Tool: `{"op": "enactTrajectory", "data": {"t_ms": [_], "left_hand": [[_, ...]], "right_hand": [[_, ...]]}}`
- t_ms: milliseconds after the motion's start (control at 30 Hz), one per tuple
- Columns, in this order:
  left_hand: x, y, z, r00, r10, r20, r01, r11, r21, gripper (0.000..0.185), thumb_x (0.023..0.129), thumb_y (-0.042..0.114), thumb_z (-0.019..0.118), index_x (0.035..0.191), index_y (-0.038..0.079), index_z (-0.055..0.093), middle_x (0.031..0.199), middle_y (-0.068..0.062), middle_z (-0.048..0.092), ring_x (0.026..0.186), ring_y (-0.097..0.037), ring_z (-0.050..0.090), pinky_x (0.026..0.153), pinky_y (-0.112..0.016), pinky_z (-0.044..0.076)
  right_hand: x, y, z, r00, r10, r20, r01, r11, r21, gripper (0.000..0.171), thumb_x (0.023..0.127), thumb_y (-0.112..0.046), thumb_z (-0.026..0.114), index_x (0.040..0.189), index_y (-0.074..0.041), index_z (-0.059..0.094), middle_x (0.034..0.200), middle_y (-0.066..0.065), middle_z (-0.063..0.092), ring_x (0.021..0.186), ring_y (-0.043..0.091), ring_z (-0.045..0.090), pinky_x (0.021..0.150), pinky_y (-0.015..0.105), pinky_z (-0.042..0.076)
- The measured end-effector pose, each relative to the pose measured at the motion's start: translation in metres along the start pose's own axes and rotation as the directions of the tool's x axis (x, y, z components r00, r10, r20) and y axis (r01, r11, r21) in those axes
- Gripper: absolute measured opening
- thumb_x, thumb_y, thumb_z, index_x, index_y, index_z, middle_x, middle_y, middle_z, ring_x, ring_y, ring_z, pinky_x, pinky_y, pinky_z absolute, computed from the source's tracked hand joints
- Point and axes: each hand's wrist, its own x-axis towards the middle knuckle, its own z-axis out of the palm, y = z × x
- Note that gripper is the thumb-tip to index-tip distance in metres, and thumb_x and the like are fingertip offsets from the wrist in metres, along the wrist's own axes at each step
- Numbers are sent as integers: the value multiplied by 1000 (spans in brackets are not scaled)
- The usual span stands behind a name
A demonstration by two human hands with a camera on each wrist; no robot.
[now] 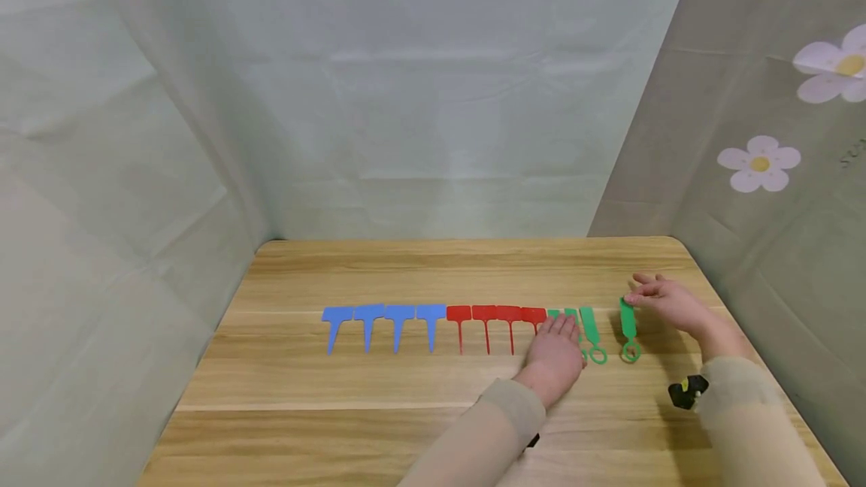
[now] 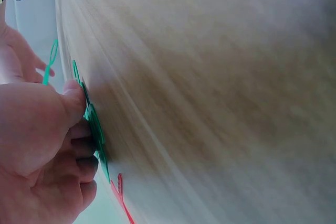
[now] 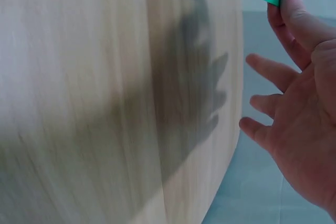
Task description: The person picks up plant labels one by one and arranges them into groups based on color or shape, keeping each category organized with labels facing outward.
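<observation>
At the right end of a row of plastic tags, my right hand (image 1: 671, 304) pinches a green tag (image 1: 628, 319) by its flat end between thumb and forefinger. The tag's ring end points toward me, and in the right wrist view the other fingers spread away from it. My left hand (image 1: 556, 355) rests with extended fingers over two more green tags (image 2: 94, 124), partly hiding them. Another green tag (image 1: 588, 325) with a ring lies between the hands. Just left of my left hand is a red T-shaped tag (image 1: 534, 315), its stem partly covered.
Several red T-shaped tags (image 1: 485, 313) continue the row leftward, followed by several blue ones (image 1: 401, 313), all with stems toward me. The wooden table (image 1: 325, 427) is bounded by a pale sheet (image 1: 433, 134) behind and by hanging sheets at both sides.
</observation>
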Motion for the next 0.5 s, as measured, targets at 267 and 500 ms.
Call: {"op": "enactTrajectory", "data": {"t_ms": [267,500], "left_hand": [[0,0,-1,1000,-10,4,10,1000,2,62,112,61,32,169,36,28,174,20,20,160,-2,16,128,-23,15],[4,1,2,1000,-9,5,9,1000,-2,62,113,61,32,170,36,28,174,20,21,160,-3,16,128,-23,15]], "right_hand": [[14,-6,17,999,-18,28,19,998,-52,31,105,-31,71,102,0,78,159,51,22,144,78,-9,111,88,-1],[19,-3,27,1000,5,8,-4,988,-157,28,104,-35,72,95,-9,77,159,51,18,145,77,-10,109,90,-1]]}}
